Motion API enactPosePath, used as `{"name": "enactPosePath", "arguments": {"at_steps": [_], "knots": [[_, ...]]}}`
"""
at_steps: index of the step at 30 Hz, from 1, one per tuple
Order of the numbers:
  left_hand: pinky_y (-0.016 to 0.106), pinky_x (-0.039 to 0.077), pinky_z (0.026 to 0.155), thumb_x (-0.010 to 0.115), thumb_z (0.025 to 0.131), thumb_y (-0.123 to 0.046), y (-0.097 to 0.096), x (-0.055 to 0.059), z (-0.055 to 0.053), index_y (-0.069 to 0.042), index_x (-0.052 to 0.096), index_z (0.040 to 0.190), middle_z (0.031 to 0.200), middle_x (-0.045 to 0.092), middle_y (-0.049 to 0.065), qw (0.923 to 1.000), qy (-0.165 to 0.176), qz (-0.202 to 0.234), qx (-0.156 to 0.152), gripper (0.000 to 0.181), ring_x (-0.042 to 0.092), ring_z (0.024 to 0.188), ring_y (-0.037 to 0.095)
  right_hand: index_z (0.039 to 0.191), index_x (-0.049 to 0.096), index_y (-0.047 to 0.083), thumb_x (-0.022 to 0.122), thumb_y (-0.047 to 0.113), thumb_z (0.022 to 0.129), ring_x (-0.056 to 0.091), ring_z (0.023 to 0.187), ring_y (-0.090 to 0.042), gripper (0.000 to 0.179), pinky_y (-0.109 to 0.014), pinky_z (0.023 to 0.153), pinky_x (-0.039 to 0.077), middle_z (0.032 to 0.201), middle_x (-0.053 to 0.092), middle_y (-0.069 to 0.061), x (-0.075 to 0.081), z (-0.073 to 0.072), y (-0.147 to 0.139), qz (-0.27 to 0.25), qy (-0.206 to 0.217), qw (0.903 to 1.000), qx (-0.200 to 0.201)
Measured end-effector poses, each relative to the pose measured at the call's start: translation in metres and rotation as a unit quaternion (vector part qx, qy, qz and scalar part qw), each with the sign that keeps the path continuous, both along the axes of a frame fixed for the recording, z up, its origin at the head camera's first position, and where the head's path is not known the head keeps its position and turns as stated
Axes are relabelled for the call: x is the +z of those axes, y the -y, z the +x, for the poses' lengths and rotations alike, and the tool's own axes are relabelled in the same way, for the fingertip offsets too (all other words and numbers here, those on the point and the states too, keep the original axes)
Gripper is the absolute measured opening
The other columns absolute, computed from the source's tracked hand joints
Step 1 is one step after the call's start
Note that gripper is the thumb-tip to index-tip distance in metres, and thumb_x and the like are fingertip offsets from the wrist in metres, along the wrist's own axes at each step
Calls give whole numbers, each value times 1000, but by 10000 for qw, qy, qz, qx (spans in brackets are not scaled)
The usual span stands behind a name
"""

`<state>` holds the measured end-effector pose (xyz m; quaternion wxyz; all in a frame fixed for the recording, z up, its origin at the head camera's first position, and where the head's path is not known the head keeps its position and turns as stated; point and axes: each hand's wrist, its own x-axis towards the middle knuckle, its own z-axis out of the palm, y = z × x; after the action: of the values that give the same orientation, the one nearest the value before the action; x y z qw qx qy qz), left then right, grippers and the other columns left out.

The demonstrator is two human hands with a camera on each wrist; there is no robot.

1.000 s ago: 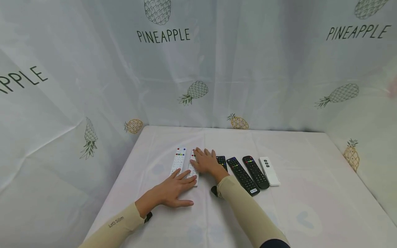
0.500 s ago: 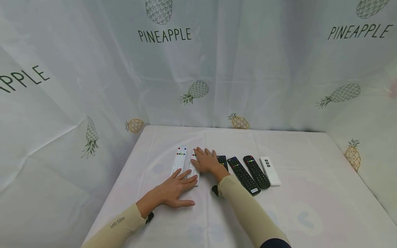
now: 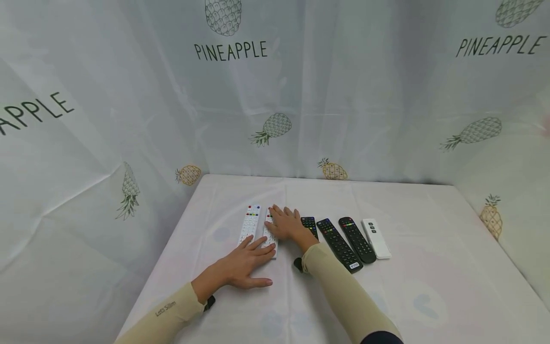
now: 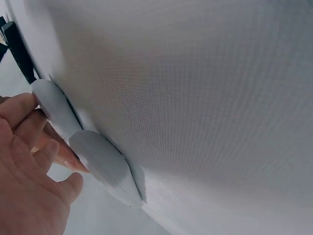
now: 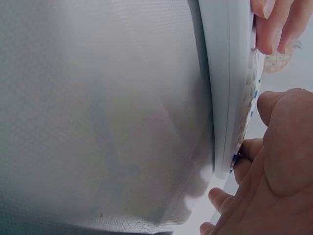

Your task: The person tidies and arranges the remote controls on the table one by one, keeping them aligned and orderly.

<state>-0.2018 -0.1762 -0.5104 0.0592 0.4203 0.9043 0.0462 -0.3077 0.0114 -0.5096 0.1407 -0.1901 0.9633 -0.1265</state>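
Two white remote controls lie side by side on the cloth-covered table in the head view: a left one (image 3: 249, 223) and a right one (image 3: 269, 235). My left hand (image 3: 240, 266) spreads its fingers over their near ends, with the thumb apart on the near side. Across the upper part of the right white remote rests my right hand (image 3: 287, 225), fingers extended. In the left wrist view, the fingers of my left hand (image 4: 29, 166) meet the top of a white remote (image 4: 56, 105). The right wrist view shows a white remote's side (image 5: 222, 83) beside my right hand (image 5: 274, 161).
Right of the hands lie a black remote (image 3: 309, 223) partly hidden by my right arm, a long black remote (image 3: 339, 246), a rounded black remote (image 3: 356, 239) and a slim white remote (image 3: 376, 240). Pineapple-printed curtains (image 3: 365, 95) enclose the table (image 3: 412, 215) behind and at the sides.
Both hands and all the remotes keep their places relative to one another. Only the head view has shifted slightly, so the scene sits a little further right.
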Motion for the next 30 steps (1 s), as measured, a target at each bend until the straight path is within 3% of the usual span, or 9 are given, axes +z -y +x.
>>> {"name": "enactPosePath", "arguments": {"at_steps": [8,17,23,30], "knots": [[61,18,118,28,96,-73,-4,1,-3,-18,46,149,158,39,-3,9998,-163,22,60,79,24,151,26,159,23,21,33,54,104,20,151,-36,65,-61,120,10,166,19,-1,0,0,-2,62,-121,9999,61],[60,16,119,30,98,-68,-9,5,-2,-19,50,147,155,43,-4,9997,-124,145,176,71,27,151,25,158,28,22,26,54,105,20,152,-34,62,-60,121,10,165,23,0,3,-3,-1,387,-263,9989,61],[59,15,120,26,101,-64,-11,3,0,-21,49,148,156,42,-5,9992,-191,128,339,67,28,150,24,157,28,21,23,53,105,20,152,-33,61,-60,120,12,167,18,1,-1,-5,-9,58,-451,9990,44],[56,11,122,23,101,-64,-10,8,7,-21,46,150,159,37,-5,9985,-283,242,413,69,25,151,20,157,29,19,25,53,105,22,151,-32,63,-59,121,12,167,16,1,6,-7,-34,-589,-868,9944,82]]}}
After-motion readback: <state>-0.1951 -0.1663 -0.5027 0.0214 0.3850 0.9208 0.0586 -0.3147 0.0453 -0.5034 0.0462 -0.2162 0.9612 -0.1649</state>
